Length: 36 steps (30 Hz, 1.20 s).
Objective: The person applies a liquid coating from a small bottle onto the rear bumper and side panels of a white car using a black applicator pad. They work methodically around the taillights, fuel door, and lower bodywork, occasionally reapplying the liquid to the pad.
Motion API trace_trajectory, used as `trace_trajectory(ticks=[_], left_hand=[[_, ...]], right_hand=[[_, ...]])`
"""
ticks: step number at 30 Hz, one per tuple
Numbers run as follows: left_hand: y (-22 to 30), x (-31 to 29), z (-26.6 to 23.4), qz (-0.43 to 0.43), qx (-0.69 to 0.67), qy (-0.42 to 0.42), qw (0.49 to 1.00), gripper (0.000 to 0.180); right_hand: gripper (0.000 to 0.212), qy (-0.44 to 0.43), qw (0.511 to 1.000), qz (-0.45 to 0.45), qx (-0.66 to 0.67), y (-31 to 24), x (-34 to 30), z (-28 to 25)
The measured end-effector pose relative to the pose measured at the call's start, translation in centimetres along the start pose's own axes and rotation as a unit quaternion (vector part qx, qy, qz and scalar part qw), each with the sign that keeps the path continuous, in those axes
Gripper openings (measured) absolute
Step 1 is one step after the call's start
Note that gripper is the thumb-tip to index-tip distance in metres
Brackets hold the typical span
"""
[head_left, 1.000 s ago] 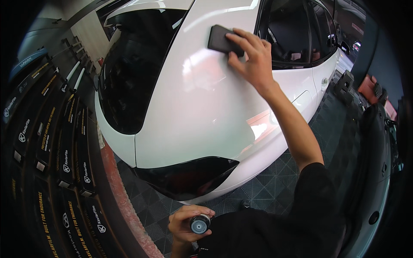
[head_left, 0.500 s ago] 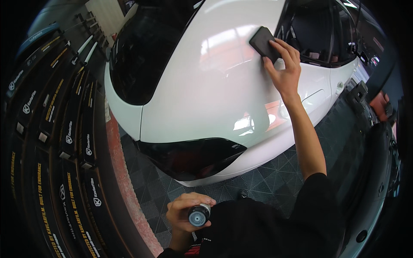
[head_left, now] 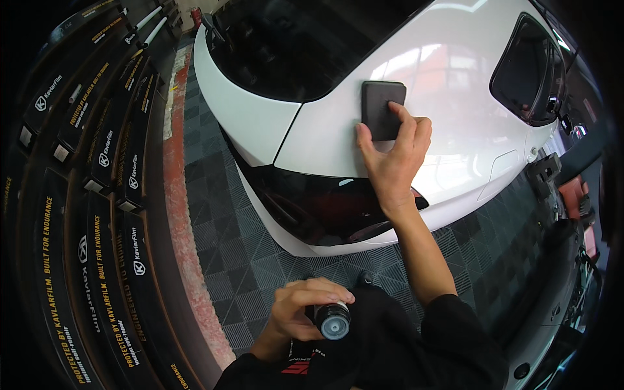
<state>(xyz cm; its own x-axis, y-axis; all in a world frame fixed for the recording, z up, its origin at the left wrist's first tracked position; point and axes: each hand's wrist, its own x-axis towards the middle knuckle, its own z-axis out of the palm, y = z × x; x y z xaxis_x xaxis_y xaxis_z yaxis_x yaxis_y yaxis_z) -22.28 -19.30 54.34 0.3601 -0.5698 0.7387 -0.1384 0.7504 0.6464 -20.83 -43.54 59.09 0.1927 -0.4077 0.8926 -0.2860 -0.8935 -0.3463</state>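
My right hand (head_left: 398, 159) grips a dark grey rectangular applicator pad (head_left: 377, 120) at its near edge, thumb on one side and fingers on top. The pad lies against the white rear body panel (head_left: 448, 110) of a car, between the dark rear window (head_left: 292, 39) and the side window (head_left: 528, 68). Below it is the dark tail light (head_left: 325, 201). Close to my body, my left hand (head_left: 302, 309) is wrapped round a small dark bottle (head_left: 334, 325). Its round top faces up, and most of its side is hidden by my fingers.
Long black boxes (head_left: 97, 260) are stacked along the left, beside a worn red and white floor edge (head_left: 179, 195). Dark patterned tiles (head_left: 240, 279) cover the floor. Another car (head_left: 552, 312) stands close at the right.
My right hand has drawn the pad leftward across the white panel, away from the side window and nearer the tailgate seam. My left hand still holds the bottle. The whole view has shifted.
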Motion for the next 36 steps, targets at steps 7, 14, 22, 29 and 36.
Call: trace_trajectory(ticks=[7, 14, 22, 29, 36], left_hand=[[2.2, -1.4, -3.1, 0.006, -0.011, 0.057, 0.998, 0.049], [3.0, -2.5, -4.5, 0.015, 0.0, 0.072, 0.997, 0.051], [3.8, -2.4, -4.6, 0.01, 0.02, 0.113, 0.993, 0.055], [3.5, -3.1, -4.4, 0.001, 0.077, 0.131, 0.988, 0.065], [2.4, -1.5, -2.9, -0.011, 0.092, 0.094, 0.991, 0.062]], right_hand=[[0.052, -0.105, 0.99, -0.068, -0.064, -5.7, -1.6, 0.9], [0.051, -0.191, 0.973, -0.119, -0.043, -8.8, -3.4, 1.4], [0.05, -0.227, 0.959, -0.165, -0.028, -7.0, -4.2, -0.2], [0.047, -0.111, 0.992, -0.056, -0.025, -1.4, -4.4, -2.3], [0.048, 0.034, 0.995, 0.063, -0.068, 7.8, -2.1, -4.0]])
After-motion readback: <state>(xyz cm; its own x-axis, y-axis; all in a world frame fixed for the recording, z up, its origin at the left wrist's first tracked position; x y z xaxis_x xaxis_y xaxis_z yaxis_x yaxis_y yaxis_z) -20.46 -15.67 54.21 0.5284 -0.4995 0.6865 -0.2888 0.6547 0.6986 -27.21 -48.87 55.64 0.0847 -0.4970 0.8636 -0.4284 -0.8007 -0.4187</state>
